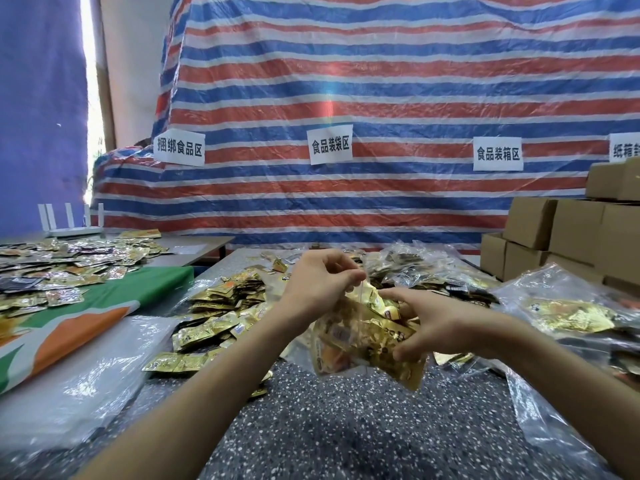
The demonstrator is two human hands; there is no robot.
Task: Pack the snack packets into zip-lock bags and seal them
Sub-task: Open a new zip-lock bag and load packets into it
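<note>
While the left hand (318, 282) pinches the upper edge of a clear zip-lock bag (346, 355) between thumb and curled fingers, the right hand (446, 329) closes round the bag's right side, fingers curled under it and thumb on top. The bag hangs between the two hands, lifted above the speckled table (346, 427). It is stuffed with gold snack packets (367, 327). Whether its seal is pressed closed I cannot tell.

Just left of the left hand's pinch, and lower, a heap of loose gold packets (225, 306) lies on the table. Further left of that heap sits a stack of empty clear bags (86, 368), beside a green and orange cloth (104, 306). To the right of the right hand's grip, filled bags (571, 313) lie piled. Beyond them brown cardboard boxes (571, 230) are stacked. Far behind both hands hangs a red, white and blue striped tarp (346, 98) with white paper labels (330, 144) stuck to it.
</note>
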